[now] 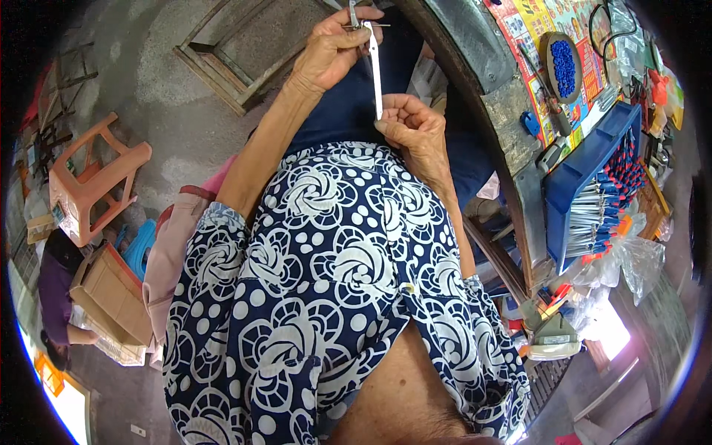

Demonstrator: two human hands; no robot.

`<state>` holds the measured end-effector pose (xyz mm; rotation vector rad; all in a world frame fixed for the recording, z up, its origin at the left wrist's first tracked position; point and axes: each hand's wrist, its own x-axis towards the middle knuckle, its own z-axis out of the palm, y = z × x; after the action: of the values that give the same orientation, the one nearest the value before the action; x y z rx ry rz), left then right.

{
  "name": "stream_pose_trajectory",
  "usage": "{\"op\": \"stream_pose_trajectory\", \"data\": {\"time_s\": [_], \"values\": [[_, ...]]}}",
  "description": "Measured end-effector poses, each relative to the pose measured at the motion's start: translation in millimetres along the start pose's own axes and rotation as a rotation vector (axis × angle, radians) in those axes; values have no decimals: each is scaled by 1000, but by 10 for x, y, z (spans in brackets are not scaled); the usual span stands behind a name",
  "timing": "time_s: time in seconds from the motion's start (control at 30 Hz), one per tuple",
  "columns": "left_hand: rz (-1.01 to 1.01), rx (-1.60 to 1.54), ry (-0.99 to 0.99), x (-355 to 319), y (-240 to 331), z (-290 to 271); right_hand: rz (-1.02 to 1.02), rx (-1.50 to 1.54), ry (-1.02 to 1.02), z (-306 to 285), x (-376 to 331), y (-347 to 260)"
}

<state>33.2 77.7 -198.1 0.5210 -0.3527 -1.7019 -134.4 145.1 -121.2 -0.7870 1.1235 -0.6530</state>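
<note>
At the top centre, a slim white flat strip (pixel 375 70) runs between my two hands, long side up and down. My left hand (pixel 330 55) is closed on its far end, fingers and thumb pinched together. A thin metal rod crosses there, and a shiny metal piece (pixel 353 13) sticks up past the fingers; I cannot tell what kind of part it is. Nearer my body, my right hand (pixel 417 126) pinches the strip's near end between thumb and forefinger, its other fingers loosely curled.
On the workbench (pixel 512 126) at right lie an oval dish (pixel 550 55) of small blue pieces and a blue tray (pixel 556 200) of metal rods with red and blue ends. A wooden frame (pixel 222 81), a pink plastic stool (pixel 81 189) and a cardboard box (pixel 111 293) stand left, near another person (pixel 55 285).
</note>
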Motion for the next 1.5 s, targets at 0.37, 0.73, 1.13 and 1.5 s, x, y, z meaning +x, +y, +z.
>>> {"op": "stream_pose_trajectory", "data": {"time_s": [0.37,0.73,1.13,1.5], "values": [[25,73,-57,-22,-14,-33,31,55,-45,-21,10,7],[-9,81,-95,-36,-3,-51,40,85,-44,-21,15,41],[-25,88,-96,-66,-10,26,36,70,-18,-13,8,45],[-53,84,-122,-142,-85,138,7,7,-17,-24,71,17]]}}
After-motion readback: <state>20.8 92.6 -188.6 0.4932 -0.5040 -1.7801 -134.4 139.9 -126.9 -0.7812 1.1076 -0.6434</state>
